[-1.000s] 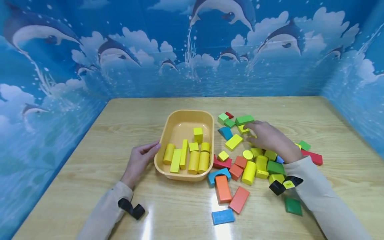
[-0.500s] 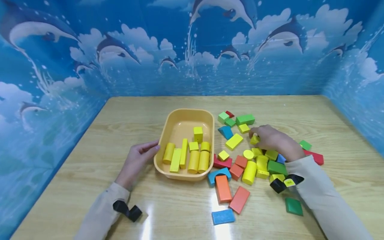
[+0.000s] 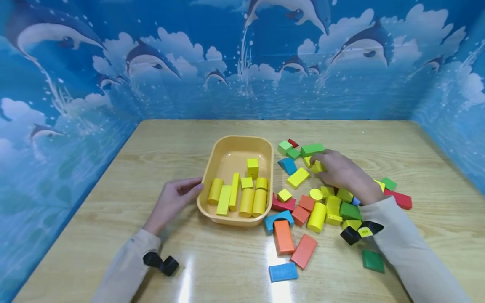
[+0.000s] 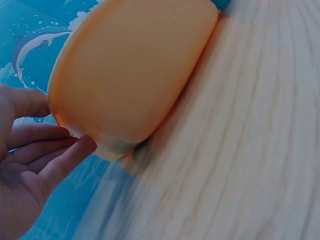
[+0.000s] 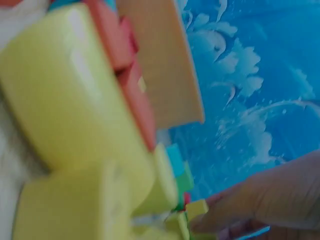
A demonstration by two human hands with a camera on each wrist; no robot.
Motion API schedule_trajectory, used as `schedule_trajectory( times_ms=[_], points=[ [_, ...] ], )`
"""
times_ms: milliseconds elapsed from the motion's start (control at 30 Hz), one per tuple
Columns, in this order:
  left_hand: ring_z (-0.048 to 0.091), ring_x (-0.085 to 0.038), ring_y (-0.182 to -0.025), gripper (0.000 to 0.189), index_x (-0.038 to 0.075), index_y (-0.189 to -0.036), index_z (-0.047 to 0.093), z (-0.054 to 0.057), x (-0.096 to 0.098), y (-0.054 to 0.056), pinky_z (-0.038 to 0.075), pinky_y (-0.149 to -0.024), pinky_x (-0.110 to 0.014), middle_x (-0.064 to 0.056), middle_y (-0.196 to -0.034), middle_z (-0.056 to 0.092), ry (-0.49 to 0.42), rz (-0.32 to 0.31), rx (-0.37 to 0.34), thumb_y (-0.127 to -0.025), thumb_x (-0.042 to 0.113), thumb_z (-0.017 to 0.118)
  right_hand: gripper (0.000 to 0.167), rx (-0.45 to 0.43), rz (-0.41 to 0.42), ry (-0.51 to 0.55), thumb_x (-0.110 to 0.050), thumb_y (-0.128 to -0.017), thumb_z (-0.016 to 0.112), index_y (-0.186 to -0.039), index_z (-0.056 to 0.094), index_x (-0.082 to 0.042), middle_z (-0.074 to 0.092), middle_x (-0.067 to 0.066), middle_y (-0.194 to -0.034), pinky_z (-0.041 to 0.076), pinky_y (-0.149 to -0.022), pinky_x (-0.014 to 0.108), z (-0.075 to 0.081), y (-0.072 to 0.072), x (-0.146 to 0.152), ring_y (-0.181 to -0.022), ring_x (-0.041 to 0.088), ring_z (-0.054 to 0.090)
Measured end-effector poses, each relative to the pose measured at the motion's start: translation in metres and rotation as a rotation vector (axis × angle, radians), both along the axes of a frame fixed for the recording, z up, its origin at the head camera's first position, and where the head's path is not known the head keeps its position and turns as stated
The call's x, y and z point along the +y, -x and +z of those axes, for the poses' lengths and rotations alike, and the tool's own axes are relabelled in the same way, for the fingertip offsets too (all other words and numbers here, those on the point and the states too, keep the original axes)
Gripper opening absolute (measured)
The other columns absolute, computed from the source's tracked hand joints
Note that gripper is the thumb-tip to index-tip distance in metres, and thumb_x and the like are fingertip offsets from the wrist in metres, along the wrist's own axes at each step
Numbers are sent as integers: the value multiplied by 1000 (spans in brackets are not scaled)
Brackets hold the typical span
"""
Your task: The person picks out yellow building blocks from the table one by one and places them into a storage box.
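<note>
Right hand point(image 3: 337, 170) has shifted a little left and farther from the person since half a second ago, and the yellow block point(image 3: 319, 167) has gone with it. Left hand point(image 3: 177, 200) and tray point(image 3: 235, 223) show no clear move.

Right hand pinches the block between thumb and fingers, over the far part of the pile. Cannot tell from here whether it is clear of the table point(image 3: 159, 147). Near it: a green bar point(image 3: 312, 149), a blue wedge point(image 3: 288, 166) and a yellow bar point(image 3: 298, 178), this last lying between block and tray.

Left hand: thumb and fingers meet the tray's left side. Whether they grip it or only rest there, I cannot tell.

In the tray, toward the person's end, all yellow: a cube point(image 3: 252, 167), a stick point(image 3: 234, 192), cylinders point(image 3: 215, 192) and flatter pieces.

Pile to the tray's right: yellow, red, blue, green and orange point(image 3: 283, 237) pieces, many touching. A dark green piece point(image 3: 373, 261) sits apart, beside the right sleeve point(image 3: 409, 248). Dolphin cloth point(image 3: 189, 97) behind.
</note>
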State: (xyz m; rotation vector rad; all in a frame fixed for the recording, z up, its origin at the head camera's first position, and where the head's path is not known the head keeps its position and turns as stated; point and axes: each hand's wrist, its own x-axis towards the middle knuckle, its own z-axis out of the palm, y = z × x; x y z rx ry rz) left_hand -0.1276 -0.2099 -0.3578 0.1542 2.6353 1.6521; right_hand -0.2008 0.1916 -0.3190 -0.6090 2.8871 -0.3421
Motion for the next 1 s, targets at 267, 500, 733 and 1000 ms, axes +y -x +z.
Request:
schedule_trajectory(
  times_ms=[267,500,733,1000],
  points=[
    [65,-27,-106,38,1,-124,63,4,2,-1,55,-87,-26,-18,-120,65,49,-9,37,-92,23,67,36,263,201,214,2,-84,71,-119,63,-5,60,14,-106,57,-67,35,26,-29,-34,-81,25,58],
    [67,-30,-101,32,-4,-120,64,8,6,-3,56,-82,-27,-21,-116,66,135,-17,126,-93,14,65,37,413,336,173,-2,-87,69,-123,64,-9,58,15,-113,57,-71,33,19,-47,-69,-89,24,56],
    [69,-32,-93,25,-8,-111,67,4,9,-5,58,-75,-26,-24,-106,68,176,-19,317,-88,0,66,39,398,403,161,-1,-88,68,-125,63,-12,58,14,-115,56,-81,35,4,-45,-89,-101,26,54],
    [70,-33,-89,24,-11,-108,67,2,12,-5,59,-73,-27,-26,-102,68,169,-11,378,-86,-4,67,34,289,509,232,-10,-92,66,-126,62,-9,63,8,-112,56,-81,31,0,-46,-114,-96,19,60]
  ],
)
